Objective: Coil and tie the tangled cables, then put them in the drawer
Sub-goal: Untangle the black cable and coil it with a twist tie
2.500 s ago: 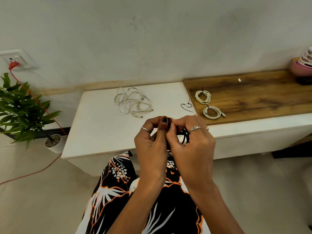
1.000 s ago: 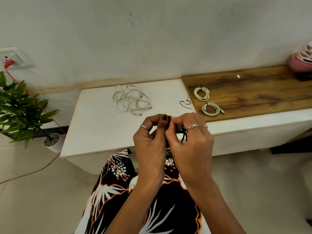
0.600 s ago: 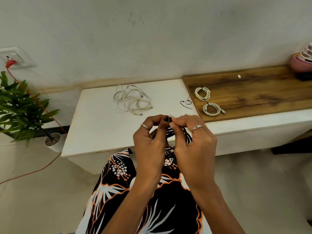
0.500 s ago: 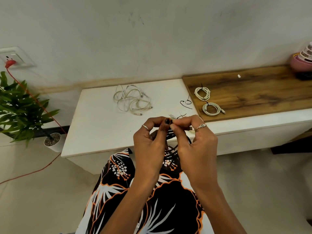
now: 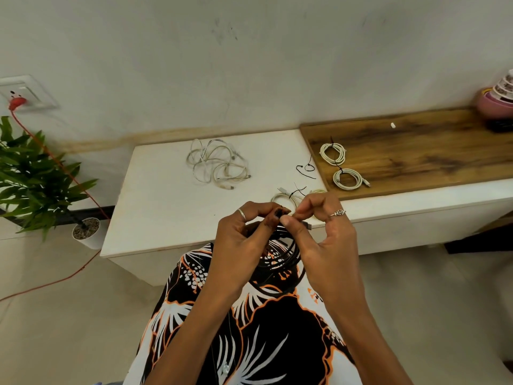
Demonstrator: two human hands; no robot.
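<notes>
A black cable coil [image 5: 288,254] hangs between my hands above my lap, in front of the white cabinet top [image 5: 166,195]. My left hand [image 5: 244,243] and my right hand [image 5: 324,234] both pinch the coil at its top, thumbs and forefingers meeting. Just behind my fingers lies a tied white coil [image 5: 288,197]. A tangled heap of white cables [image 5: 216,165] lies further back on the white top. Two more tied white coils [image 5: 333,154] [image 5: 348,178] rest on the wooden top [image 5: 430,151]. A loose black tie [image 5: 305,169] lies near the wood's edge.
A potted plant [image 5: 33,179] stands on the floor at the left, beside a red cord [image 5: 55,162] running from a wall socket [image 5: 25,93]. Stacked bowls [image 5: 499,95] sit at the far right of the wooden top.
My hands have parted slightly, so more of the black coil shows hanging below them. A tied white coil is now visible behind my fingers.
</notes>
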